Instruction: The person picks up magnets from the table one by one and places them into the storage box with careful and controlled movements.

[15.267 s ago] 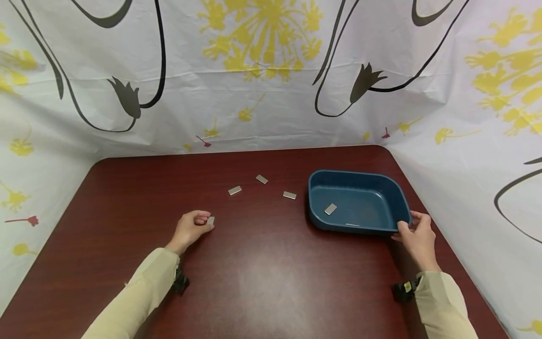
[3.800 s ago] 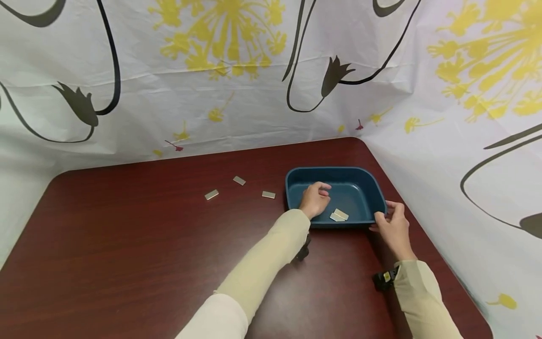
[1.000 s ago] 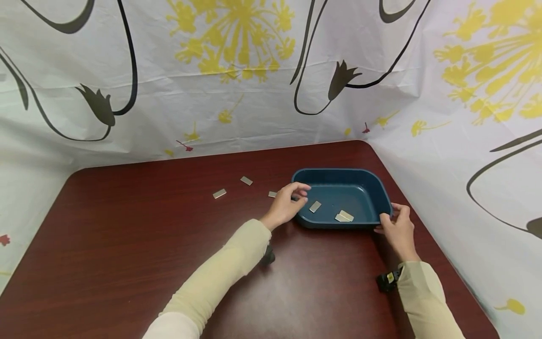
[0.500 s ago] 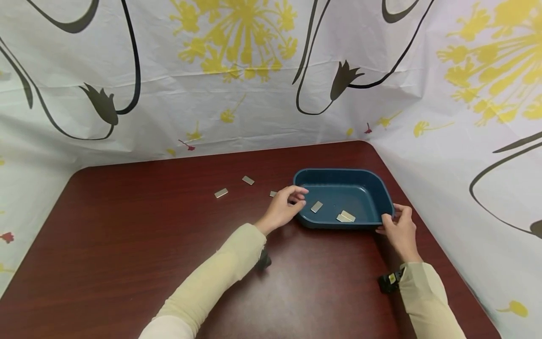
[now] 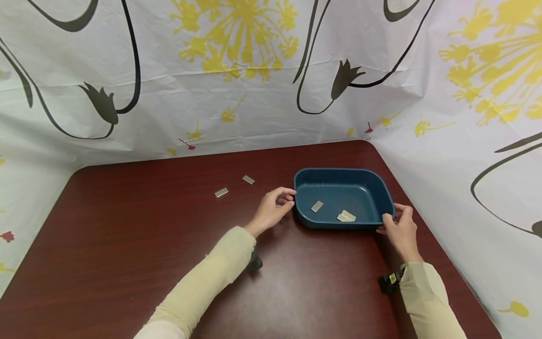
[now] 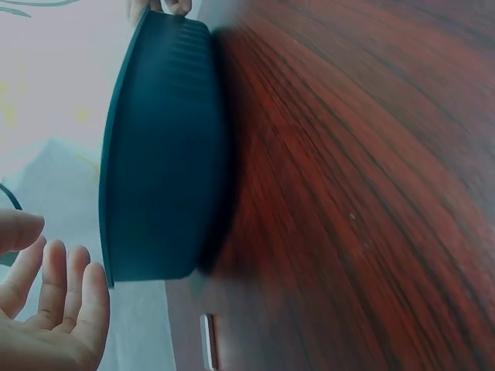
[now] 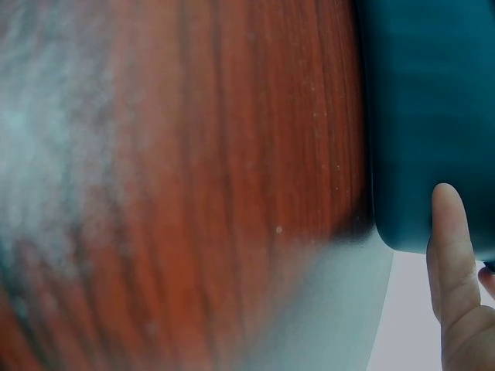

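My left hand hovers just left of the blue plastic tray, fingers loosely bent with nothing between them. The left wrist view shows the same fingers spread beside the tray's rim. My right hand grips the tray's front right corner, thumb at the rim, with a finger along the outer wall. Inside the tray lie a small silvery rectangular plate and two more plates, overlapping. Another plate lies on the table by the left hand, mostly hidden in the head view.
Two more silvery plates, one nearer and one farther back, lie on the dark red wood table left of the tray. A white patterned sheet hangs along the table's back and right edges.
Plates in the tray went from one to three; the left hand, which pinched a plate 15.3 s ago, reached into the tray, then drew back left, emptied. The right hand stays on the corner.
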Available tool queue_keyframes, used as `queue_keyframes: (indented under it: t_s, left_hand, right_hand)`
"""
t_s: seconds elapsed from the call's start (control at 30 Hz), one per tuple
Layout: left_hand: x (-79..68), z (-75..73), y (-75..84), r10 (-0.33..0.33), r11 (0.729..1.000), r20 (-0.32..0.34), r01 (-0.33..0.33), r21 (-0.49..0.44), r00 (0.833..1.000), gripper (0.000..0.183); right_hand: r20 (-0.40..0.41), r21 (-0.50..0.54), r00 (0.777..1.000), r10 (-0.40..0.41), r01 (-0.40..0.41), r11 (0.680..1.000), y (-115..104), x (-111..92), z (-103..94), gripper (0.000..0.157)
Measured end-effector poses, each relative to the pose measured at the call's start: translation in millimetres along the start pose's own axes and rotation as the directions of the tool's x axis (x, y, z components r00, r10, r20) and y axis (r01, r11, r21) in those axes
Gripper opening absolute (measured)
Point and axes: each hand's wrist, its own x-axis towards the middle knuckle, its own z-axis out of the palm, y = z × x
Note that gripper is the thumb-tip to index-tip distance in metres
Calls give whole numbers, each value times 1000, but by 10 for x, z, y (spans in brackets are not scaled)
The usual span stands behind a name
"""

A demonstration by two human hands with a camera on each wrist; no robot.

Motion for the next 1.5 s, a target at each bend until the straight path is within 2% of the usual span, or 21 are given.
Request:
queue_keyframes:
  t_s: [0.13, 0.37, 0.73, 0.97, 1.2, 1.5]
  left_hand:
    - [-7, -30, -42, 9, 1000, -24, -10, -26, 1000, 25]
    - [-43, -83, -77, -20, 1000, -41, 21, 3, 999, 24]
    - [-115, -140, -225, -21, 997, -75, 15, -80, 997, 24]
    - [-152, -206, -252, -68, 996, -82, 63, -62, 994, 25]
    - [-160, -268, -308, -80, 994, -99, 72, -88, 992, 26]
    - [-161, -417, -337, -95, 995, -139, 96, -1, 986, 25]
  right_hand:
    - [0, 2, 1000, 1, -1, 1000, 3, 1, -1, 44]
    - [-9, 0, 1000, 6, -6, 1000, 10, 11, 7, 42]
    - [-6, -3, 1000, 8, -8, 1000, 2, 7, 2, 43]
    - [-3, 3, 1000, 21, -21, 1000, -15, 6, 0, 44]
    - [-4, 6, 1000, 21, -20, 1000, -18, 8, 1, 44]
    - [-7, 17, 1000, 22, -22, 1000, -5, 7, 5, 44]
